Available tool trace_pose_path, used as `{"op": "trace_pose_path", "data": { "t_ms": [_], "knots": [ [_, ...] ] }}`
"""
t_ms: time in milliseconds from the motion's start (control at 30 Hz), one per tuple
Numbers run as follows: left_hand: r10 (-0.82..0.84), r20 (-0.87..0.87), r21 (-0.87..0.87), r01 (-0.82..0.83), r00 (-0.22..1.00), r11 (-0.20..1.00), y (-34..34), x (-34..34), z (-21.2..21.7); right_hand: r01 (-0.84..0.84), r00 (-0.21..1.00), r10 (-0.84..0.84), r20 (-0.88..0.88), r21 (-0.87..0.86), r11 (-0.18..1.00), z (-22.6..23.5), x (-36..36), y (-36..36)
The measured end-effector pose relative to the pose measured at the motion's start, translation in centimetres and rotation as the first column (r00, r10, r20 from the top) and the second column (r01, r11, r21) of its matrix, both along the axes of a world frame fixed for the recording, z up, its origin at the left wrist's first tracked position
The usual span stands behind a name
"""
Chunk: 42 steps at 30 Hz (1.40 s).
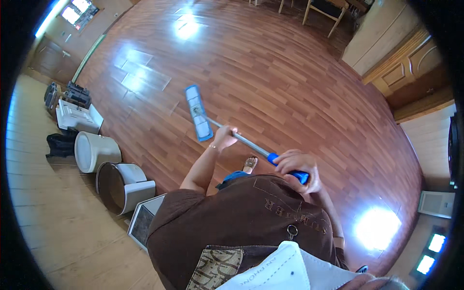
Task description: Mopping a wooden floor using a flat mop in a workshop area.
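On the wood floor (290, 87), mop (198, 112) head ahead; left hand (225, 137) clasps shaft, right hand (298, 169) clenches blue grip

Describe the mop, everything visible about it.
The mop has a flat rectangular head with a blue pad lying on the glossy wooden floor, a slanting silver metal pole and a blue grip. The left hand holds the pole partway up; the right hand wraps the blue grip.

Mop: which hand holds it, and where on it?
Both. The left hand grips the mop on its metal shaft, partway down toward the flat blue head. The right hand wraps the blue grip at the handle's upper end.
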<state>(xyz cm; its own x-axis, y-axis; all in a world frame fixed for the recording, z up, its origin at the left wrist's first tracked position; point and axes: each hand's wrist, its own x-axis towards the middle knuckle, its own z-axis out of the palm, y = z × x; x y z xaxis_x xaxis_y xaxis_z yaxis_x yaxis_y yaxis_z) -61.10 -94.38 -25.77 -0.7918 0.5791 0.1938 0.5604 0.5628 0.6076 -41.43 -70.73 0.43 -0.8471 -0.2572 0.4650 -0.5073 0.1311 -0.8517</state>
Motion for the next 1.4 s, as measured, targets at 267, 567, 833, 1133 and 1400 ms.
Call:
{"op": "trace_pose_path", "data": {
  "t_ms": [267,567,833,1133,1400],
  "knots": [
    [0.382,0.185,-0.111,-0.367,0.906,0.924,-10.2,2.4,-4.1,-0.138,0.938,0.17,0.303,-0.125,0.982,-1.0,-5.2,-2.0],
    [0.236,0.131,-0.233,-0.202,0.963,0.951,-9.7,1.0,-0.9,-0.037,0.889,0.117,0.444,-0.183,0.982,0.4,-5.5,-1.5],
    [-0.052,0.042,-0.07,0.055,0.998,0.996,1.0,-3.2,0.5,0.26,0.905,-0.199,0.376,-0.119,0.958,3.6,-1.1,0.6],
    [-0.622,0.023,0.067,0.62,0.782,0.782,16.6,-3.5,0.7,0.611,0.748,-0.656,0.101,0.279,0.741,5.6,6.2,0.6],
    [-0.952,0.035,-0.017,0.953,0.304,0.303,30.5,4.5,3.0,0.786,0.474,-0.88,-0.036,0.468,0.404,8.9,12.5,-2.6]
  ]
}}
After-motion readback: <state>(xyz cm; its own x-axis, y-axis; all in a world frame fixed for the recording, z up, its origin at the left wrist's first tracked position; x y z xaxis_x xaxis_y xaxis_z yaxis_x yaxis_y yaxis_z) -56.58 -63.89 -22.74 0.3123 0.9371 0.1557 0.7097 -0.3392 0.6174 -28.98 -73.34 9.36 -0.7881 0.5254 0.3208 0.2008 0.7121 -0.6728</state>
